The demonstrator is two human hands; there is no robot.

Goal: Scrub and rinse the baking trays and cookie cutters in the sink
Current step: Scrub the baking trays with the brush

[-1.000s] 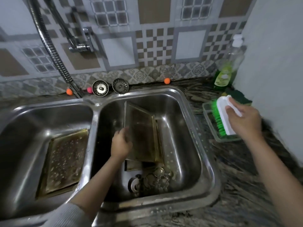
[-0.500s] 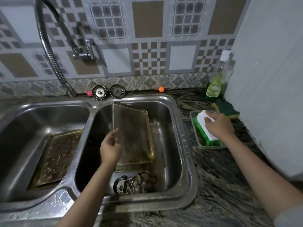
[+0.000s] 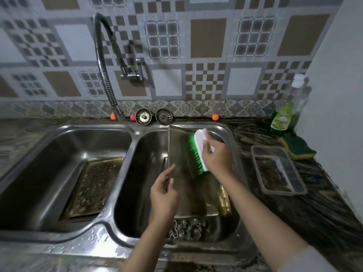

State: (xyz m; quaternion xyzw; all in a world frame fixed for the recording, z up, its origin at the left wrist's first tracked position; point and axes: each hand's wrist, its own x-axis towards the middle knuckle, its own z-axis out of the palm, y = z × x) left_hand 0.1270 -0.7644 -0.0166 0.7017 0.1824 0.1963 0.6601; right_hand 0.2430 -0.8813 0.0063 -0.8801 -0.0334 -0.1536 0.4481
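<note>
Left hand (image 3: 164,195) pinches upright tray (image 3: 186,173) edge; right hand (image 3: 216,156) grips brush (image 3: 198,152); cookie cutters (image 3: 186,229) blurred, partly hidden

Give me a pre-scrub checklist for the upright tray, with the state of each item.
1. Left hand steadies the tray by its edge: ok.
2. Right hand grips the brush: ok.
3. Green bristles face the tray's surface: ok.
4. Water running from the faucet: not ok, no stream visible.
5. Soap on the bristles: cannot tell.
6. Cutters lie below the tray, away from the brush: ok.
</note>
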